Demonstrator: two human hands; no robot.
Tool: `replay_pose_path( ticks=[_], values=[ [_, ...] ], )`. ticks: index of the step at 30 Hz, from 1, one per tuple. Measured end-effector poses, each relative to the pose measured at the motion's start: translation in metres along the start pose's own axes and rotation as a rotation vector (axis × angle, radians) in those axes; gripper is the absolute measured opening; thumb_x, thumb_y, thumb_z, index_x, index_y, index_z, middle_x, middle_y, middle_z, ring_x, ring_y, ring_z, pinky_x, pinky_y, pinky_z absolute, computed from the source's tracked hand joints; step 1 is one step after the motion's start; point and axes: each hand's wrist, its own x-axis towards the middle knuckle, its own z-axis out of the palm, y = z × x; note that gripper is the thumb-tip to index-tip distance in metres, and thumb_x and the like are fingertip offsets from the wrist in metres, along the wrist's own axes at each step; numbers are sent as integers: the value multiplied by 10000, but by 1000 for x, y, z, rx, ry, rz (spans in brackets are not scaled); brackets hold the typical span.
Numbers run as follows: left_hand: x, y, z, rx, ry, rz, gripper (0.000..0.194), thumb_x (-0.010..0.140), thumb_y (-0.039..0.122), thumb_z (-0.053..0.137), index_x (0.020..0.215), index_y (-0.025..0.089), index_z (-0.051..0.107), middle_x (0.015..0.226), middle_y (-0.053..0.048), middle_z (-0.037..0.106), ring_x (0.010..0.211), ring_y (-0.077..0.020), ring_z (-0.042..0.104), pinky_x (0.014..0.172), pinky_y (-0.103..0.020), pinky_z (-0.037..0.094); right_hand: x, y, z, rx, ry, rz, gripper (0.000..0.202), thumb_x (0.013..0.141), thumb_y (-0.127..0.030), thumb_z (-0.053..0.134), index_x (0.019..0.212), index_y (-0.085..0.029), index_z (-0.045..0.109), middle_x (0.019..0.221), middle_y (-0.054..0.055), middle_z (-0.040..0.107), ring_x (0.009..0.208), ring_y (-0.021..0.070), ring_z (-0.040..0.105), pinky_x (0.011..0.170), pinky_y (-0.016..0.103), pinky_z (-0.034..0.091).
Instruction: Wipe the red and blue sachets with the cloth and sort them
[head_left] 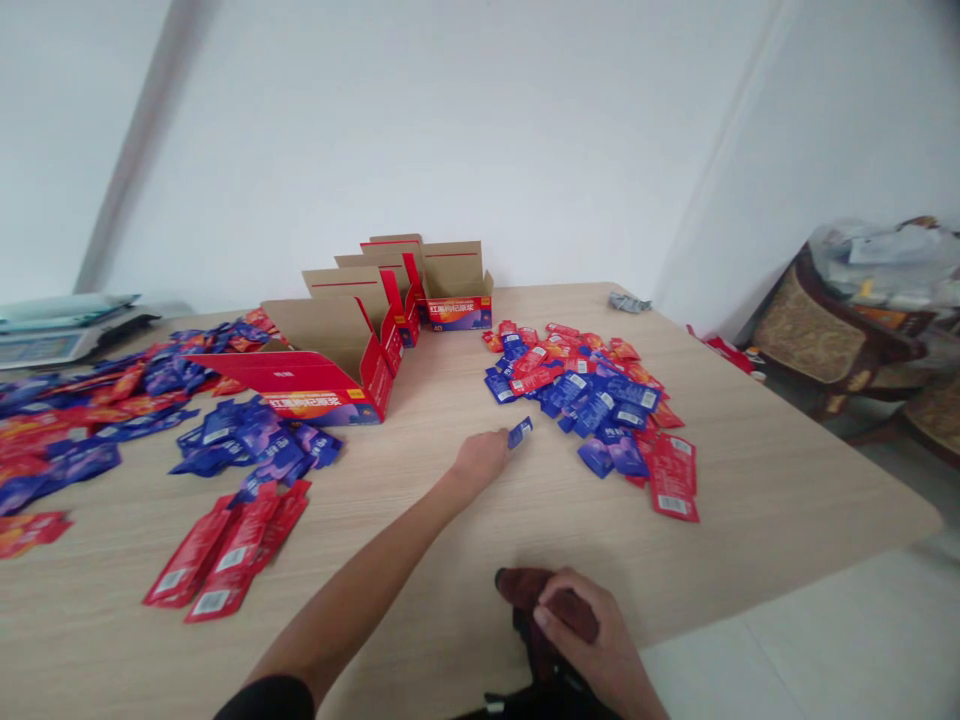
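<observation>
My left hand (482, 459) is closed on one end of a small blue sachet (520, 432), held over the middle of the table. To its right lies a pile of blue sachets (592, 400) mixed with red sachets (673, 475). Near the table's front edge, my right hand (589, 630) has its fingers closed around a dark reddish-brown object (525, 588), which I cannot identify. Open red cartons (330, 405) stand in a row left of centre, with blue sachets (277, 450) and long red sachets (236, 560) in front of them.
More red and blue sachets (82, 440) cover the left of the wooden table (420, 640). A scale (52, 345) sits at the far left. A crumpled grey piece (628, 303) lies at the back right. Beyond the right edge is a patterned chair (810, 320) with bags on it.
</observation>
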Motion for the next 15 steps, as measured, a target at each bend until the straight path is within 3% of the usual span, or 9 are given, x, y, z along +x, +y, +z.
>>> replay_pose_path(
  ticks=[3, 5, 8, 11, 13, 15],
  values=[
    [-54, -18, -6, -206, -20, 18, 274, 1061, 312, 497, 1171, 126, 666, 999, -93, 741, 894, -214, 735, 783, -320, 586, -1, -1, -6, 77, 28, 28, 303, 898, -531, 733, 906, -229, 704, 891, 44, 692, 868, 224, 653, 806, 321, 498],
    [-96, -29, -1, -345, -39, 28, 337, 1072, 300, 404, 1267, 119, 611, 1018, -96, 750, 872, -197, 742, 737, -284, 581, -2, 0, -11, 179, 47, 53, 312, 871, -531, 766, 882, -230, 686, 864, 33, 679, 831, 210, 648, 757, 307, 491],
    [-156, -43, 16, -535, -50, 25, 454, 1088, 355, 350, 1453, 107, 455, 1131, -131, 741, 935, -202, 744, 757, -292, 590, -3, 0, -17, 312, 88, 79, 323, 828, -523, 813, 846, -237, 664, 825, 18, 665, 783, 193, 637, 713, 294, 492],
    [-204, -50, 36, -739, 2, -16, 556, 1081, 432, 415, 1549, 140, 342, 1164, -139, 735, 962, -225, 739, 813, -330, 587, -4, -3, -18, 328, 119, 83, 333, 802, -520, 836, 824, -236, 663, 829, 21, 662, 784, 192, 638, 706, 294, 502],
    [-228, -50, 47, -703, 58, -101, 611, 1082, 437, 445, 1604, 176, 264, 1145, -131, 739, 951, -244, 739, 850, -367, 577, -4, -5, -17, 310, 130, 90, 337, 793, -518, 843, 825, -233, 666, 868, 30, 682, 809, 194, 653, 712, 290, 511],
    [-246, -46, 53, -494, 105, -157, 617, 1091, 404, 446, 1632, 201, 232, 1182, -143, 726, 998, -271, 734, 900, -408, 567, -4, -6, -16, 299, 159, 103, 344, 786, -519, 848, 834, -232, 665, 885, 36, 704, 810, 196, 666, 694, 285, 518]
  ],
)
